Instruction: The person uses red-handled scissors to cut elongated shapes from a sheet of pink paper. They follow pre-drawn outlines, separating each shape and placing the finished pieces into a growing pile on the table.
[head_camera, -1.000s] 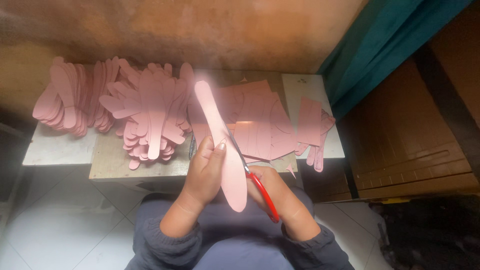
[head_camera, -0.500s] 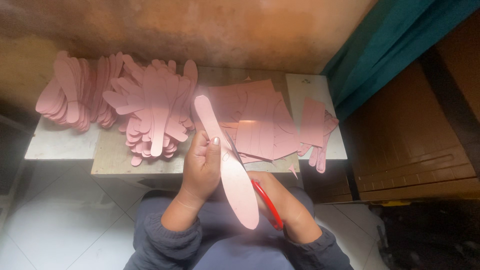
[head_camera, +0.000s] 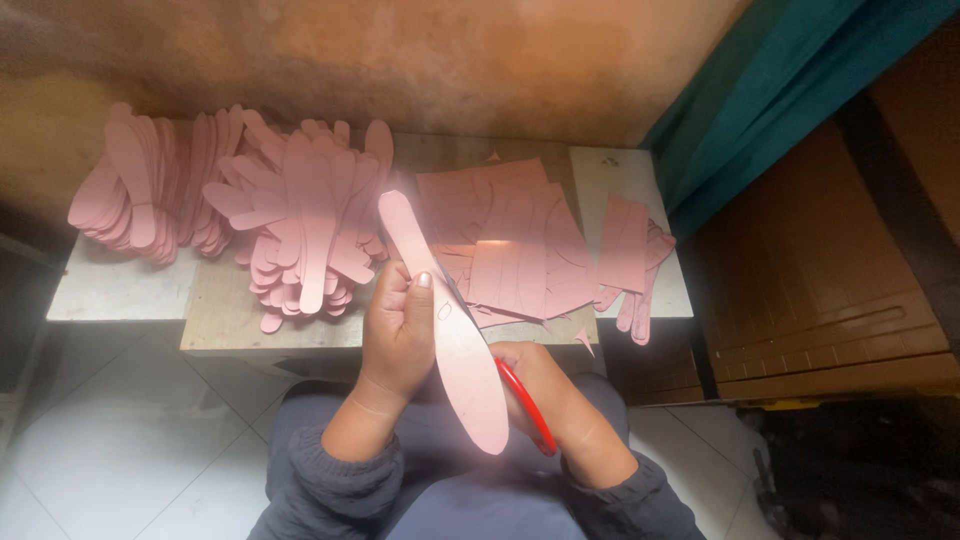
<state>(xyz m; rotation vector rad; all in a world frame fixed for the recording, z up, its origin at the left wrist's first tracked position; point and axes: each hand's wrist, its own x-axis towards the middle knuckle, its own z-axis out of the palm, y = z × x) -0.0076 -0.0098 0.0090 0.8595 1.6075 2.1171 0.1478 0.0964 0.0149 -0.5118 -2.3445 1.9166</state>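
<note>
My left hand (head_camera: 400, 335) grips a long pink sole-shaped cutout (head_camera: 462, 360) near its narrow middle, holding it over my lap. My right hand (head_camera: 545, 395) is closed around red-handled scissors (head_camera: 528, 408), whose blades are hidden behind the cutout. On the low bench (head_camera: 270, 330) ahead lie piles of finished pink cutouts (head_camera: 300, 225) and a stack of uncut pink sheets with drawn outlines (head_camera: 515, 240).
A second pile of pink cutouts (head_camera: 140, 190) sits at the bench's far left. Pink offcuts (head_camera: 635, 270) hang over the right end. A teal curtain (head_camera: 790, 90) and a brown cardboard box (head_camera: 830, 290) stand to the right. White floor tiles (head_camera: 110, 440) lie below.
The pink cutout has shifted lower and turned slightly in my left hand. My right hand with the scissors stays by its lower edge.
</note>
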